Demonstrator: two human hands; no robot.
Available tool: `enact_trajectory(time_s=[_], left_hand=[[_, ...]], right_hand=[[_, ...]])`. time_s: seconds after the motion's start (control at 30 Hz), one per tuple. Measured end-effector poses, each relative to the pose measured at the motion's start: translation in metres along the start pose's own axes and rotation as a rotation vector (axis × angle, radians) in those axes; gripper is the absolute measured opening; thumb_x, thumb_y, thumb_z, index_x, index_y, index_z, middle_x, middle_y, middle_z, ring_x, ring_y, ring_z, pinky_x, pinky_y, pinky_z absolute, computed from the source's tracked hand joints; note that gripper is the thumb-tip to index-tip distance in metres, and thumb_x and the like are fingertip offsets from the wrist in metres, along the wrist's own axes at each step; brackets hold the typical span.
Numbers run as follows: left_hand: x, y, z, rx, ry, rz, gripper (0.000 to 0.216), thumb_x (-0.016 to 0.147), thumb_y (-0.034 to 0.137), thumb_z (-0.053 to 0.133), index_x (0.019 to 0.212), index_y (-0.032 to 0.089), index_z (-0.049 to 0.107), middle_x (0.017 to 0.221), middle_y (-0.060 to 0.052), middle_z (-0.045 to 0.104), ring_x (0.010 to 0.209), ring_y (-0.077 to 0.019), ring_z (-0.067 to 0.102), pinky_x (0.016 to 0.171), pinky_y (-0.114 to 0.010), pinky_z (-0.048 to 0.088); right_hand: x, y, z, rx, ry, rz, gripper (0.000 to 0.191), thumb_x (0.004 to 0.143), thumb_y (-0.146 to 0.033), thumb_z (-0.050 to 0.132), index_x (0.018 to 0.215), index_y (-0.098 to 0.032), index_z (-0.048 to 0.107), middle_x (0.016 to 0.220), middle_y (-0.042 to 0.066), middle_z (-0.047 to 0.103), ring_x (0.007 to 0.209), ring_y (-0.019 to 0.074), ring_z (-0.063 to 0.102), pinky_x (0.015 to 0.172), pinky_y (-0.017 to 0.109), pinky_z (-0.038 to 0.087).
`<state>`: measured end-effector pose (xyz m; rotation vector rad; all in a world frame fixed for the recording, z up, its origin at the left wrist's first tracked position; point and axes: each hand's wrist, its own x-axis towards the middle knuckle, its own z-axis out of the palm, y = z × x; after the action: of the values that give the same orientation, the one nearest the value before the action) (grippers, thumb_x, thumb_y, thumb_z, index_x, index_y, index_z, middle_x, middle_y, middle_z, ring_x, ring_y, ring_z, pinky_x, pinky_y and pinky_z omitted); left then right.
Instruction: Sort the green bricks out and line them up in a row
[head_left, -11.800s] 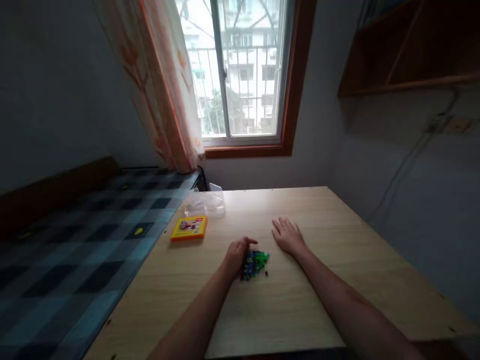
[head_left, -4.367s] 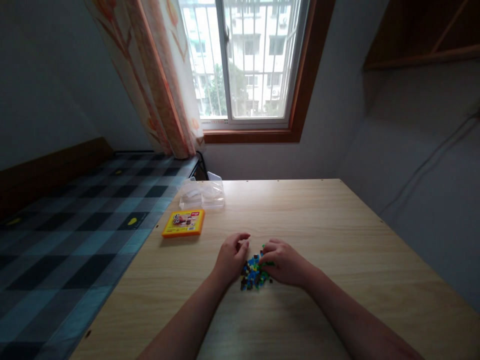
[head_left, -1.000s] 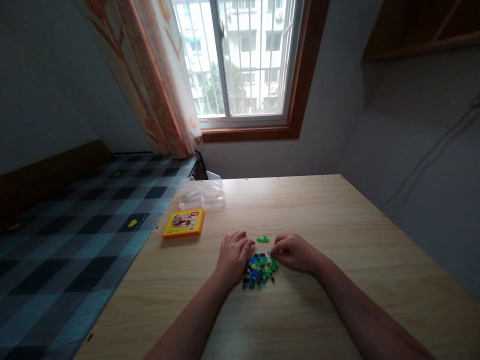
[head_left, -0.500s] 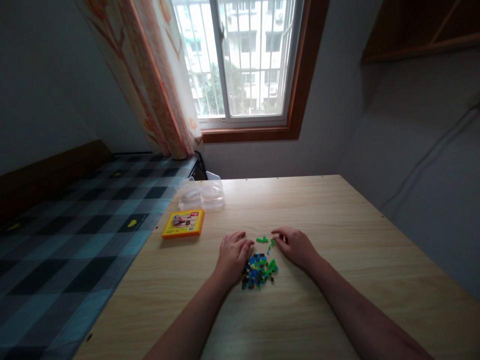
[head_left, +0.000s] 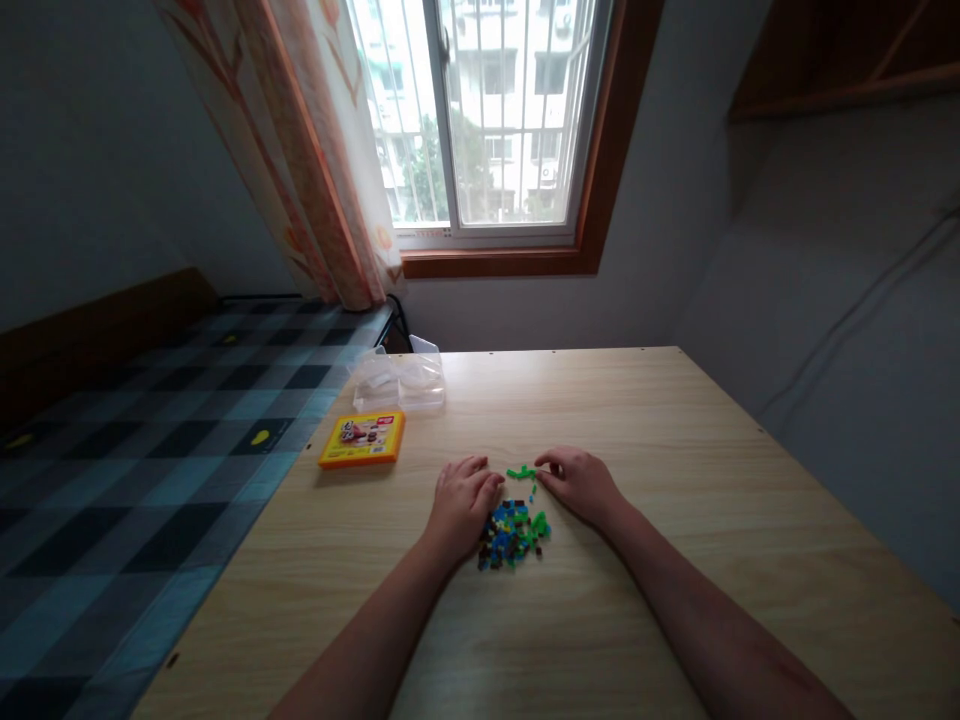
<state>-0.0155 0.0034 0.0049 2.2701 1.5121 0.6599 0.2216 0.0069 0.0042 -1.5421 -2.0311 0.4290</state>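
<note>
Sorting seems in hand: the right hand (head_left: 577, 485), fingers close together, touches the green pieces (head_left: 521, 472) just beyond the brick pile (head_left: 514, 530) on the worktop (head_left: 675, 520); whether it grips them I cannot tell. The left hand (head_left: 461, 500) rests beside the pile, fingers loosely curled and holding nothing. Another pick calls for a fine pinch.

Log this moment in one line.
left hand: beside brick pile | right hand: at green pieces | table: yellow box, clear box

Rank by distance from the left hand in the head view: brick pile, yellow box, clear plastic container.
1. Brick pile, right beside the left hand, on its right.
2. Yellow box, further back on its left.
3. Clear plastic container, farthest, behind the box.
</note>
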Motion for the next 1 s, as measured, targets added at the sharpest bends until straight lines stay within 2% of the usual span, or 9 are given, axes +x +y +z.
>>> enact_trajectory(time_s=[0.07,0.2,0.3,0.5,0.6,0.73,0.87,1.0], left_hand=[[0.000,0.000,0.001,-0.003,0.000,-0.002,0.035,0.098,0.034,0.041,0.104,0.026,0.075,0.130,-0.007,0.063,0.126,-0.0270,0.049,0.110,-0.052,0.030],[0.000,-0.001,0.002,-0.011,0.004,-0.005,0.035,0.098,0.033,0.042,0.103,0.027,0.076,0.129,-0.007,0.063,0.125,-0.0263,0.050,0.110,-0.051,0.031],[0.000,-0.001,0.002,-0.006,0.007,-0.006,0.034,0.098,0.033,0.042,0.102,0.027,0.076,0.129,-0.007,0.063,0.125,-0.0262,0.050,0.110,-0.051,0.031],[0.000,0.000,0.001,-0.001,-0.001,-0.007,0.034,0.098,0.033,0.042,0.103,0.027,0.076,0.129,-0.007,0.064,0.124,-0.0267,0.050,0.110,-0.051,0.031],[-0.001,-0.001,0.001,-0.004,0.004,-0.002,0.034,0.098,0.033,0.042,0.103,0.027,0.076,0.129,-0.007,0.063,0.125,-0.0265,0.050,0.110,-0.051,0.032],[-0.001,-0.001,0.001,-0.007,0.008,0.004,0.035,0.098,0.033,0.042,0.102,0.027,0.076,0.128,-0.006,0.064,0.125,-0.0264,0.050,0.109,-0.051,0.032],[-0.001,0.000,0.000,-0.008,0.006,-0.003,0.034,0.098,0.033,0.042,0.103,0.027,0.075,0.129,-0.007,0.063,0.125,-0.0264,0.050,0.110,-0.051,0.031],[-0.001,0.000,0.001,-0.010,0.016,0.001,0.034,0.098,0.033,0.042,0.102,0.027,0.076,0.128,-0.007,0.064,0.124,-0.0265,0.050,0.109,-0.051,0.032]], right_hand=[[-0.002,0.001,-0.002,0.062,-0.016,-0.053,0.013,0.085,-0.026,0.065,0.093,-0.024,0.075,0.077,0.001,0.067,0.068,0.0142,0.059,0.065,0.024,0.041],[-0.009,0.002,-0.007,0.211,-0.150,-0.216,0.016,0.087,-0.022,0.062,0.088,-0.022,0.077,0.077,0.003,0.067,0.064,0.0114,0.058,0.063,0.021,0.041],[-0.012,0.001,-0.007,0.212,-0.206,-0.262,0.018,0.088,-0.023,0.061,0.089,-0.023,0.079,0.078,0.003,0.068,0.064,0.0105,0.058,0.060,0.020,0.040],[-0.009,0.005,-0.006,0.102,-0.137,-0.238,0.022,0.090,-0.022,0.058,0.097,-0.026,0.079,0.084,0.004,0.069,0.072,0.0130,0.061,0.068,0.023,0.043],[-0.011,0.001,-0.011,0.150,-0.124,-0.225,0.020,0.089,-0.023,0.060,0.097,-0.025,0.078,0.086,0.005,0.068,0.074,0.0135,0.061,0.069,0.023,0.044],[-0.017,-0.009,-0.019,0.253,-0.206,-0.244,0.014,0.085,-0.024,0.065,0.091,-0.022,0.078,0.082,0.004,0.067,0.068,0.0119,0.058,0.064,0.022,0.043],[-0.018,-0.012,-0.019,0.244,-0.283,-0.254,0.015,0.082,-0.018,0.063,0.085,-0.021,0.077,0.075,0.002,0.065,0.063,0.0110,0.056,0.060,0.021,0.041],[-0.015,-0.006,-0.015,0.165,-0.218,-0.220,0.024,0.085,-0.018,0.058,0.101,-0.021,0.076,0.082,0.004,0.068,0.067,0.0122,0.058,0.065,0.022,0.042]])
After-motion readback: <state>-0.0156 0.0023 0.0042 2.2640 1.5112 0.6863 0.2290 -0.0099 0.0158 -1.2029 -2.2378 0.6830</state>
